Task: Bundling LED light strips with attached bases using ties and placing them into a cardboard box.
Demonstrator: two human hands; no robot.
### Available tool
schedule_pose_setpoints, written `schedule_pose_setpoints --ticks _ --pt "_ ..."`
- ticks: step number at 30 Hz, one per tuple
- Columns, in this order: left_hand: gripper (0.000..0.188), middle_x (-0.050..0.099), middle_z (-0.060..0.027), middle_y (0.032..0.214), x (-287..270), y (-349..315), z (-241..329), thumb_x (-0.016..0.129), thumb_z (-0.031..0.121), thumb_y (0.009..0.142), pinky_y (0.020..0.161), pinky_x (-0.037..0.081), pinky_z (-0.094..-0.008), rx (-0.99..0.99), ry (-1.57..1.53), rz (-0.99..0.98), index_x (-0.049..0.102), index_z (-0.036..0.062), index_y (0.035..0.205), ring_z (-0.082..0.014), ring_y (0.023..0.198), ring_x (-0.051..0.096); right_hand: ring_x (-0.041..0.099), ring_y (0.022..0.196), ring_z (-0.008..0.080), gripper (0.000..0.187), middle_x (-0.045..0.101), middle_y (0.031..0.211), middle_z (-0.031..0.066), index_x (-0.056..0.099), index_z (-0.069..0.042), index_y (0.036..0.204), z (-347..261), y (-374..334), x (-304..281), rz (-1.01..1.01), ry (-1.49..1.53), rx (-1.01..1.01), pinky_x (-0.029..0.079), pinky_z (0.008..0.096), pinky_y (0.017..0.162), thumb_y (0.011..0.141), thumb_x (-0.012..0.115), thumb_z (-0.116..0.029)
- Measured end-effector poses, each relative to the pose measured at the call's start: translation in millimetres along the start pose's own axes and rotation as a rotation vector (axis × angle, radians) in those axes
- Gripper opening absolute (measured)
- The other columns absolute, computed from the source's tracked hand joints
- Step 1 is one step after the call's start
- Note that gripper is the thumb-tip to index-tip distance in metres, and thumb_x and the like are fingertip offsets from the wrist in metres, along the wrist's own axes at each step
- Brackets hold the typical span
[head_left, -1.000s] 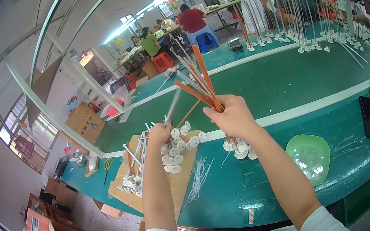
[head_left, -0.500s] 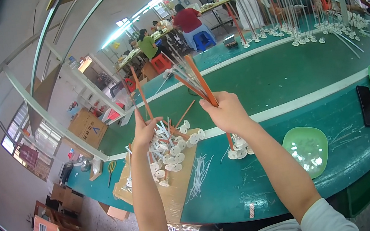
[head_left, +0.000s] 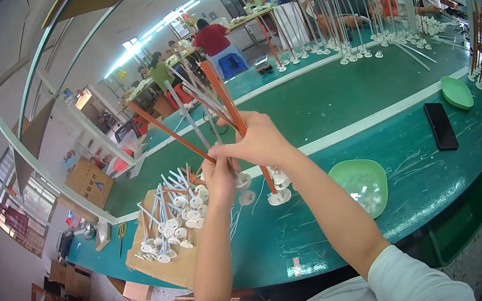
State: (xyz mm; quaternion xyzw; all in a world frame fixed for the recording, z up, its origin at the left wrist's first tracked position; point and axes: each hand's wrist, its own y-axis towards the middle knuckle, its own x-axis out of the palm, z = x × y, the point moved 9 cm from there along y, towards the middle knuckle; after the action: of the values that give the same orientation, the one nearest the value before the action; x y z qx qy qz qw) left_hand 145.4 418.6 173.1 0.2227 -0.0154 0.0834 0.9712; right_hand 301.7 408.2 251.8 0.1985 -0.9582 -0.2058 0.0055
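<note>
- Green desk (head_left: pixel 301 240)
- Left end: scissors (head_left: pixel 121 232), cardboard sheet (head_left: pixel 172 272)
- Middle: disc-footed rods (head_left: pixel 278 198), bases apparently down
- Near edge, right: green tray (head_left: pixel 381 181)
- Right end: black phone (head_left: pixel 441 127), green dish (head_left: pixel 457 93)

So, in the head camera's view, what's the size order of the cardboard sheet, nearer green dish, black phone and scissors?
1. Cardboard sheet, partly covered
2. Nearer green dish
3. Black phone
4. Scissors

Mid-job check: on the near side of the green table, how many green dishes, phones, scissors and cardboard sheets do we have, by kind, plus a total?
Green dishes: 2
Black phone: 1
Scissors: 1 pair
Cardboard sheet: 1
Total: 5
</note>
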Motion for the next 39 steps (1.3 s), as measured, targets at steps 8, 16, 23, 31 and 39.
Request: schedule_pose_setpoints --ticks 8,16,23,31,39 --pt "0.027 0.052 0.0001 0.062 45 -13 -9 0.041 0.028 0.103 0.044 0.034 -0.0243 -0.138 -0.028 -0.009 0.053 0.0085 0.088 -0.0079 0.051 0.047 0.068 0.072 0.0218 0.034 0.069 0.079 0.0165 0.069 0.0 0.096 41 21 -16 0.077 -0.084 0.014 0.053 0.0337 0.07 0.072 0.076 -0.023" --pt "0.041 0.049 0.0004 0.056 -32 29 -1 0.042 0.046 0.1 0.034 0.027 -0.0237 -0.102 0.13 0.226 0.052 0.0087 0.085 -0.0085 0.039 0.04 0.067 0.074 0.0276 0.032 0.067 0.077 0.0165 0.07 0.0 0.096 46 22 -30 0.164 -0.129 0.08 0.051 0.0371 0.071 0.084 0.066 -0.029" --pt "0.031 0.049 -0.0082 0.066 -345 48 -36 0.06 0.028 0.085 0.038 0.037 -0.0362 -0.53 0.403 0.588 0.05 -0.0002 0.091 -0.021 0.049 0.049 0.066 0.074 0.0295 0.033 0.066 0.076 0.0178 0.069 0.002 0.094 30 16 -5 -0.023 -0.312 0.044 0.05 0.0397 0.071 0.087 0.061 -0.03" --pt "0.08 0.044 -0.0213 0.135 -178 15 33 0.071 0.033 0.08 0.097 0.042 -0.0428 0.107 1.101 0.507 0.032 -0.0044 0.139 -0.0335 0.122 0.046 0.065 0.068 0.0161 0.043 0.065 0.084 0.0106 0.052 -0.001 0.119 45 16 5 -0.068 0.013 0.076 0.054 0.0293 0.064 0.079 0.068 -0.006" --pt "0.058 0.057 -0.0124 0.123 48 -42 18 0.072 0.008 0.078 0.095 0.045 -0.0353 -0.141 0.37 -0.567 0.044 -0.0008 0.129 -0.0205 0.116 0.055 0.068 0.086 0.0296 0.051 0.068 0.095 0.0176 0.061 0.001 0.106 38 8 12 0.051 -0.192 0.013 0.053 0.0375 0.079 0.065 0.08 -0.023"
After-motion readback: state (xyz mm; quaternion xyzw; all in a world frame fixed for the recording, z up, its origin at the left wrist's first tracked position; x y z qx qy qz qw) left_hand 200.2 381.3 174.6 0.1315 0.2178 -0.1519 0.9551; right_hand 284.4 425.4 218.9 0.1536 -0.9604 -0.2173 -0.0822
